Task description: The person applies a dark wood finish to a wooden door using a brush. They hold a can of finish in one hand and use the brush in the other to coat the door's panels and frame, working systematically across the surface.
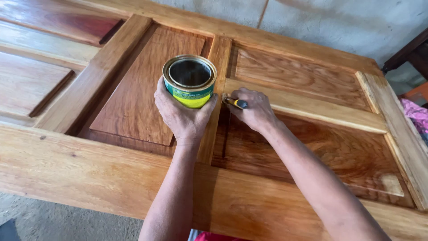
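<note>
Left hand (180,111) fingers wrap an open tin can (190,80) above the wooden door (133,102); right hand (252,109) fingers pinch a small brush (235,103) at its middle rail.

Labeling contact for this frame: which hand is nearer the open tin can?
Left. The left hand grips the tin can from below; the right hand holds a small brush just right of it, apart from it.

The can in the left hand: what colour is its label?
Green over yellow on the can, seen in the head view.
</note>
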